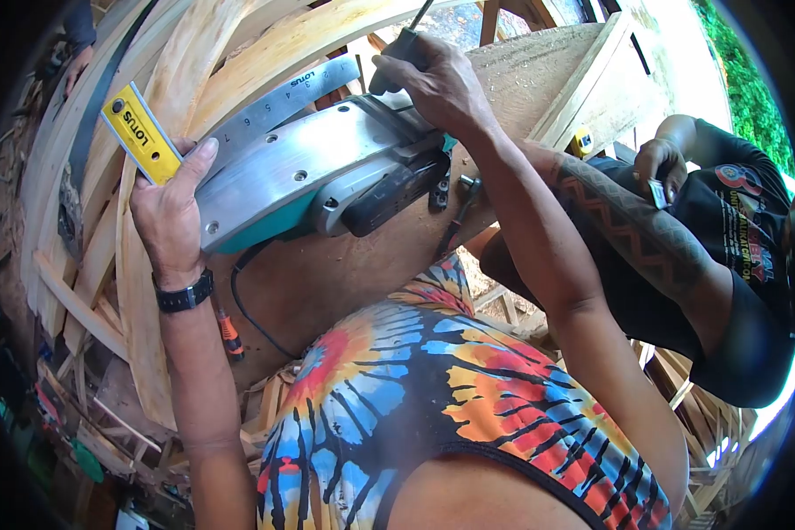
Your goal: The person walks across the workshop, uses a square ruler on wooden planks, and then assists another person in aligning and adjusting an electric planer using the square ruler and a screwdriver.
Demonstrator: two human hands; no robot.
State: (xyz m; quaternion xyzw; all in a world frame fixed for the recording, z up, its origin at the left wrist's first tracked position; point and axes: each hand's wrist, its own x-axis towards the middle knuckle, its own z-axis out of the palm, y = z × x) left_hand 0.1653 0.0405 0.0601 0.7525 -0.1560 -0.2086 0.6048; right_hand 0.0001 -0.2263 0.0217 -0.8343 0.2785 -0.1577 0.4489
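Observation:
An electric hand planer lies with its flat silver sole turned up and its teal body below. Along its far edge runs the numbered steel blade of a try square, which has a yellow LOTUS handle. My left hand is closed around the planer's near-left end and the square's handle, thumb up by the blade. My right hand, at the planer's other end, is closed on a dark-handled tool with a thin dark shaft pointing up and away; its exact kind I cannot tell.
A wooden board lies beneath the planer, with an orange-and-black handled tool and a black cord on it. A tape measure sits at right. Another person in black holds a small object close by. Long planks fill the left.

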